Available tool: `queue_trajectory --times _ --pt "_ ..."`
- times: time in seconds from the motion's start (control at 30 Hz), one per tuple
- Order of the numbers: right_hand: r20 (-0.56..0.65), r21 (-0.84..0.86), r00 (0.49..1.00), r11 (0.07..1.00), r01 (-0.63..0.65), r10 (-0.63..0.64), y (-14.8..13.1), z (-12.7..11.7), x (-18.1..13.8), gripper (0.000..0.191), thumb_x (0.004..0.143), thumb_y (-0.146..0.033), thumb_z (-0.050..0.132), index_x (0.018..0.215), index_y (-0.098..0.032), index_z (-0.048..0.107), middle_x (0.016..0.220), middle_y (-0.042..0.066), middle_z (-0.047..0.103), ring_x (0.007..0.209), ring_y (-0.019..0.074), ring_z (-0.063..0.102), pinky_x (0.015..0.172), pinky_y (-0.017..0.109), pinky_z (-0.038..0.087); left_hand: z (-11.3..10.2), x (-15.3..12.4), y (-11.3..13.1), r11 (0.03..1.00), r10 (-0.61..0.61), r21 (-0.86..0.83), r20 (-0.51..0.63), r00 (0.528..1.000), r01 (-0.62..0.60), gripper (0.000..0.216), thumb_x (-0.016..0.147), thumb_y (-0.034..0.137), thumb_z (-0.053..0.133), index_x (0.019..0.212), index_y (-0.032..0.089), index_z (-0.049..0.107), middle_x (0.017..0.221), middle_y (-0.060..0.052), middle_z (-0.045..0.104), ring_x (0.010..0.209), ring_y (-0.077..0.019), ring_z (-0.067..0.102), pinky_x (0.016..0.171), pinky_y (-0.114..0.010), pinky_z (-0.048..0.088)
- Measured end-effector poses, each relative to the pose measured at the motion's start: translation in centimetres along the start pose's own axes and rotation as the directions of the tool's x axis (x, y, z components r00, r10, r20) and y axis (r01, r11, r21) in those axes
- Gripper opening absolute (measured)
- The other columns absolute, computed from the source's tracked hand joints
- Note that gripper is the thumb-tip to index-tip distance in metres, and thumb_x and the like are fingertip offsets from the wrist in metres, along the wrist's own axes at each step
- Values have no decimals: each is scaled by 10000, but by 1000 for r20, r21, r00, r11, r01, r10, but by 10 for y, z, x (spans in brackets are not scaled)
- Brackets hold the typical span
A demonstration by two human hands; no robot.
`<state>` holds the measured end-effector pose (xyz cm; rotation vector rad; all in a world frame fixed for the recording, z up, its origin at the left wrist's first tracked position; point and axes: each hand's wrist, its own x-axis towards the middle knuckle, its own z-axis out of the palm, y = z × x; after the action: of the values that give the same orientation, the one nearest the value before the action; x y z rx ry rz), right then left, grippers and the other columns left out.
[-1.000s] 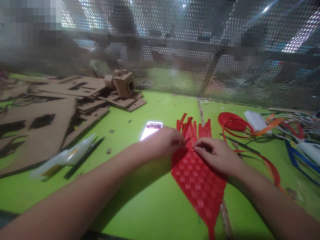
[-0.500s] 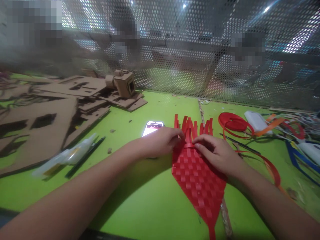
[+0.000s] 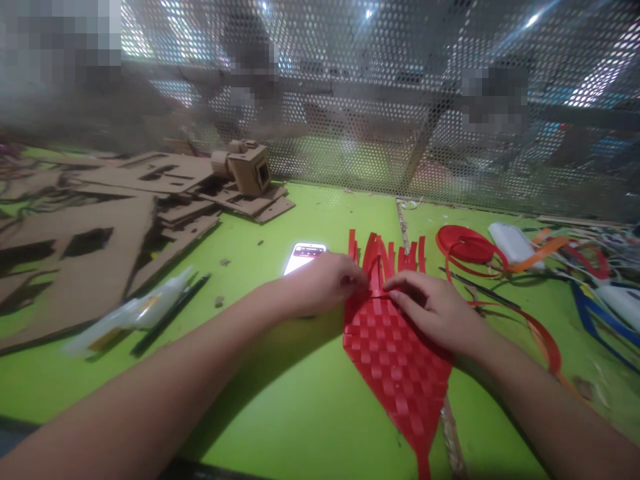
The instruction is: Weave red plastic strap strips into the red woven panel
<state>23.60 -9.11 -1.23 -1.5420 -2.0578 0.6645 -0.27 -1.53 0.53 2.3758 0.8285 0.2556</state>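
A perforated metal screen (image 3: 340, 120) stands along the far edge of a green bench (image 3: 325, 210), with indistinct shapes behind it. In the head view, a red woven piece (image 3: 400, 353) lies on the bench just right of centre, its loose strip ends pointing toward the screen and its body narrowing to a tail at the near side. The left hand (image 3: 330, 283) bends its fingers over the upper left of the weave; whether it pinches anything cannot be told. The right hand (image 3: 440, 310) rests along the right edge, thumb and index fingertip close together at a narrow red strip (image 3: 379, 295) running across between the hands; how firmly they grip it is unclear. A lit phone (image 3: 303, 257) lies partly behind the left hand. Cut cardboard (image 3: 100, 280) and a black pen (image 3: 170, 313) sit to the left; a red coil (image 3: 463, 243) and an orange strip (image 3: 540, 253) to the right.
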Motion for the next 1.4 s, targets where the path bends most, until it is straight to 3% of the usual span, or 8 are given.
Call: queue_trajectory --times 0.17,0.37,0.57,0.93,1.23,1.4 --pt "31 -12 999 999 32 -31 -3 0 0 176 973 -257 555 1071 -265 701 1072 42 757 944 231 695 807 362 542 9 2 -3 999 29 -23 16 999 -29 283 981 307 536 1119 258 778 1040 -49 730 860 -161 651 746 -277 517" --pt "49 79 999 997 -3 -1 -4 2 0 172 972 -258 576 1101 -269 690 1075 35 753 948 223 699 805 352 549 17 5 -4 999 42 1 3 999 -42 247 960 245 547 1065 226 769 1056 -40 717 872 -147 645 791 -275 517" --pt "34 131 999 991 -37 33 -2 3 -1 201 983 -278 571 1143 -266 692 1095 54 755 970 236 703 824 362 552 7 3 -2 997 -23 -74 -1 1000 23 329 1027 307 436 1166 202 715 1114 -55 744 928 -167 670 799 -296 531" --pt "8 44 1000 999 -18 18 -1 4 1 195 988 -284 564 1131 -281 696 1117 27 757 981 218 698 833 348 541 -1 2 -1 991 -49 -124 44 998 54 337 1026 340 463 1210 224 720 1145 -56 751 969 -179 680 846 -325 541" --pt "22 31 1000 999 18 -19 -1 4 1 214 980 -261 570 1124 -304 723 1102 14 770 994 220 701 867 367 540 19 7 -5 999 -15 -48 -13 1000 14 269 977 388 570 1099 243 762 1042 -44 751 841 -157 668 737 -289 520" --pt "25 139 996 987 -86 83 0 7 -1 335 926 -261 632 1258 -303 658 1117 59 746 939 239 702 801 379 563 25 10 -8 999 -26 -23 -46 999 25 184 946 294 593 1037 224 737 1012 -32 752 830 -158 667 746 -295 512"
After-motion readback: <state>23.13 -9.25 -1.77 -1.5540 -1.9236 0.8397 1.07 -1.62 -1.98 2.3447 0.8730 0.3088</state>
